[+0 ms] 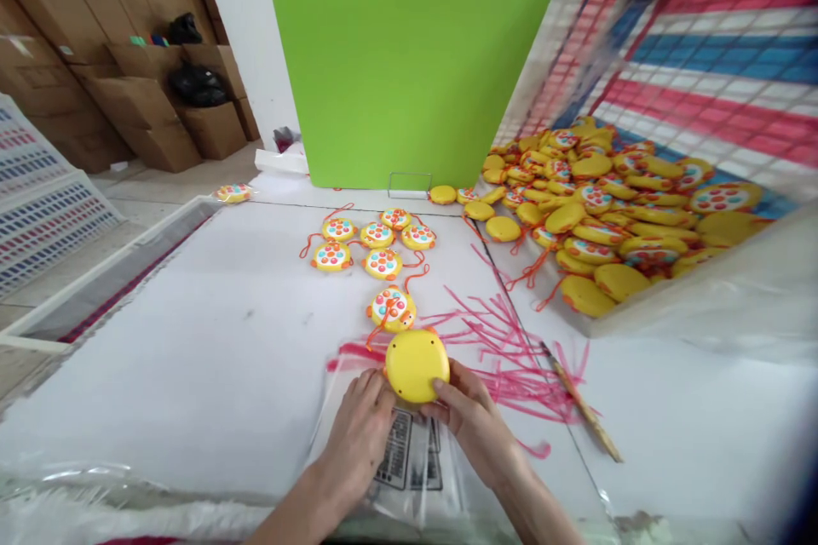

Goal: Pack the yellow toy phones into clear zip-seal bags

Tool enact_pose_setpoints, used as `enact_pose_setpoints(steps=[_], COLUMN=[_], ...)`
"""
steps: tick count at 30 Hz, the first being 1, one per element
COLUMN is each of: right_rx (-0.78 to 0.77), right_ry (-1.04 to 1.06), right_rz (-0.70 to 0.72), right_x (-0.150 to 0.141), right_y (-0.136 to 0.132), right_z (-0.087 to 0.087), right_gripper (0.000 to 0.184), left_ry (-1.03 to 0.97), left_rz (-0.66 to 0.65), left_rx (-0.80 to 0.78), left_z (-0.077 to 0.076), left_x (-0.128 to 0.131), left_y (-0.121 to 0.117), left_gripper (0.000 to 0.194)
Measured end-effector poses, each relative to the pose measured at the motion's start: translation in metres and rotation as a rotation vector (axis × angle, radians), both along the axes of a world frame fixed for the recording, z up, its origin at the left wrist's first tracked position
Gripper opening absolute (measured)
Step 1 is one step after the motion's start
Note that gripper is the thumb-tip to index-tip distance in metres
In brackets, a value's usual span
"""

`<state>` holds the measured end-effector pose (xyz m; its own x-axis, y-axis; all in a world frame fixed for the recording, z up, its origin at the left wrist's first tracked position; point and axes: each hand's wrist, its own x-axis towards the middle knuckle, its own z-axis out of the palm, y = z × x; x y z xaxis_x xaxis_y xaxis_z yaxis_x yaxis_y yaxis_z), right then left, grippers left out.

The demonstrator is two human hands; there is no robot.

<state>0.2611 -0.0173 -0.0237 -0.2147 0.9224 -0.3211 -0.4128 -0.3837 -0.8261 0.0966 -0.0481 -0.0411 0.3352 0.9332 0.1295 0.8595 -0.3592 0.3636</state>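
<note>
My right hand (476, 419) grips a round yellow toy (417, 366) by its lower right edge, thumb on top. The toy's plain back with small dark screw holes faces up. My left hand (363, 426) is at the toy's lower left, fingers curled together over clear plastic bags (425, 490) with black printing. What its fingertips pinch is hidden. Just beyond the held toy lies a similar toy (391, 308), face up, with coloured dots and an orange cord. Several more dotted toys (382, 262) lie in a loose group farther back.
A large heap of yellow toys (588, 221) fills the right side, beside a mesh-backed striped sheet (716, 60). A brush-like stick (581, 400) lies near pink marks (517, 375) on the tabletop. A green panel (409, 60) stands behind. Cardboard boxes (141, 102) are stacked at left.
</note>
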Motion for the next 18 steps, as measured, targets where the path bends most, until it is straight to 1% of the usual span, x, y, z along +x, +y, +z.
enact_pose_setpoints(steps=[3, 8, 10, 13, 16, 18], right_rx=[-0.038, -0.066, -0.055, -0.037, -0.009, 0.014], right_ry=[0.011, -0.027, -0.042, -0.065, -0.134, -0.205], right_rz=[-0.026, -0.112, -0.126, -0.097, -0.064, -0.041], right_x=[0.003, 0.002, 0.001, 0.003, 0.011, 0.019], right_y=[-0.001, -0.001, -0.001, -0.002, -0.003, -0.004], right_z=[-0.006, -0.015, -0.014, -0.008, -0.003, -0.003], right_gripper=[0.039, 0.041, 0.042, 0.041, 0.041, 0.044], left_ry=[-0.02, 0.09, 0.107, 0.11, 0.036, -0.04], left_rz=[0.007, 0.023, 0.016, 0.007, 0.034, 0.083], left_rx=[0.033, 0.05, 0.061, 0.081, 0.075, 0.067], left_z=[0.0, -0.002, -0.001, 0.004, 0.006, 0.004], left_x=[-0.001, 0.003, 0.004, 0.004, 0.0, -0.004], left_y=[0.003, 0.008, 0.01, 0.013, 0.012, 0.011], left_gripper=[0.025, 0.025, 0.023, 0.022, 0.022, 0.023])
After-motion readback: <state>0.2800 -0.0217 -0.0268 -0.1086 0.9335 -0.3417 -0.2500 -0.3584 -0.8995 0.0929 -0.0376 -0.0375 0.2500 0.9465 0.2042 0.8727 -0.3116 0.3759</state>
